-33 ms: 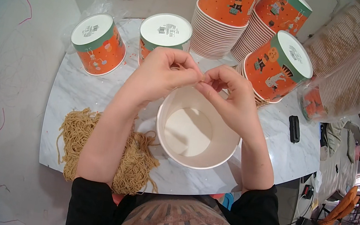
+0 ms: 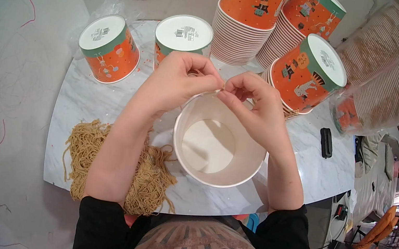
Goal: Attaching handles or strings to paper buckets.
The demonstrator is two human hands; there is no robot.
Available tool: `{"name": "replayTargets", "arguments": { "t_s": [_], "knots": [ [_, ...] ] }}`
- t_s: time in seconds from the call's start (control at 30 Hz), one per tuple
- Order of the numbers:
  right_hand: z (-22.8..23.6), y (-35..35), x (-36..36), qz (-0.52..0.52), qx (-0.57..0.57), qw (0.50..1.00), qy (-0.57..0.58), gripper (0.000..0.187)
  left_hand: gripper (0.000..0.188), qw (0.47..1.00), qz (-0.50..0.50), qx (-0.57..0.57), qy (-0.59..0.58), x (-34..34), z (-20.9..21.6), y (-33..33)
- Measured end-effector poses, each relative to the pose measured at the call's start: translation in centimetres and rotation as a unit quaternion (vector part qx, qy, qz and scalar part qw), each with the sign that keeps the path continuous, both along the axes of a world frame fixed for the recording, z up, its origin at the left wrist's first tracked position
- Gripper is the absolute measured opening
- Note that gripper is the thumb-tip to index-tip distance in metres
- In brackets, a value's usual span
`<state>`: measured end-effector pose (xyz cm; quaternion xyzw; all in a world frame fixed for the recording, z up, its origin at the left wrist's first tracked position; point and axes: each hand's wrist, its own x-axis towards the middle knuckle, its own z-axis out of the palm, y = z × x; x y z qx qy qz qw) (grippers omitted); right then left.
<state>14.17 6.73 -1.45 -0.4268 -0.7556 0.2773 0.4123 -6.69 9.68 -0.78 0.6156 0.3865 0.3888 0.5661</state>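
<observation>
Just above the far rim of an open white paper bucket (image 2: pixel 215 174), my left hand (image 2: pixel 177 81) and my right hand (image 2: pixel 255 107) meet fingertip to fingertip. Both are closed in a pinch on a thin tan cord, of which only a tiny bit shows between the fingers. The bucket stands upright and its white bottom is visible. Beneath and beside my left forearm lies a tangled pile of tan cords (image 2: pixel 86 153), partly covered by the arm.
Upside-down orange and green paper buckets (image 2: pixel 110 59) stand along the far side, several in tall stacks (image 2: pixel 244 32). At the far right are bagged bucket stacks (image 2: pixel 392 77). A black oblong object (image 2: pixel 325 143) lies on the marble-patterned table (image 2: pixel 328 177). A pale wall (image 2: pixel 9 93) rises at left.
My fingertips have shifted very slightly, drawing a little apart at the pinch. The bucket and the cord pile stay where they were.
</observation>
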Motion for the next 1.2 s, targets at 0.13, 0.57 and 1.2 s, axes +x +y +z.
{"name": "replayTargets", "arguments": {
  "t_s": [0.13,0.57,1.2],
  "knots": [
    [-0.2,0.1,0.1,0.001,0.001,1.000,0.002,0.018,0.014,0.999,0.028,0.029,-0.002,-0.6,0.1,0.3],
    [0.7,-0.3,-0.2,-0.007,-0.017,0.999,-0.038,0.015,0.007,0.996,0.039,0.058,0.060,-1.6,0.7,0.3],
    [0.9,-0.7,-0.8,0.048,0.079,0.994,-0.061,0.008,0.012,0.980,0.126,0.150,0.036,0.0,-0.4,0.5]
  ]
}}
